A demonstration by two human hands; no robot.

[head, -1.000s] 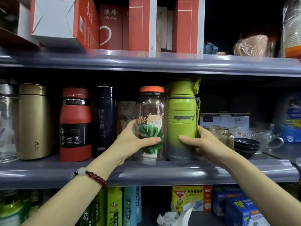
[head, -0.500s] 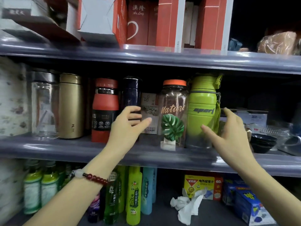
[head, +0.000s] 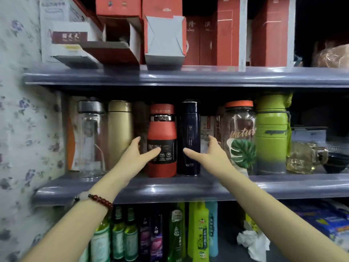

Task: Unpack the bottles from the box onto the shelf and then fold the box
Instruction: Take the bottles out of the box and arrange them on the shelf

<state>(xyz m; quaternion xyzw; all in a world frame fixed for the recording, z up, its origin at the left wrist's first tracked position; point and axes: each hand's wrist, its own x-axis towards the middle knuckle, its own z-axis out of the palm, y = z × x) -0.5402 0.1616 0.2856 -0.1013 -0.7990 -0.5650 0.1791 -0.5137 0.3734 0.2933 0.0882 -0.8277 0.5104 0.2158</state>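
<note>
On the grey middle shelf (head: 170, 188), the red flask (head: 162, 140) stands at nine o'clock of the tall navy bottle (head: 190, 137), with the clear leaf-printed jar (head: 238, 137) at three o'clock.

Readable text, taking the red bottle (head: 162, 140) as landmark: its black label band has circles marked "316" and "304", other print too blurred. Well to its right, clear bottle (head: 238, 137) with orange lid carries script "nature". Green bottle (head: 272, 133) logo: smeared, unreadable.

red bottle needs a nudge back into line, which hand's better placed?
Left, probably. The left hand is open right at the red bottle, thumb across its black label, fingers at its left side. The right hand is open around the navy bottle, one spot further right.
</note>
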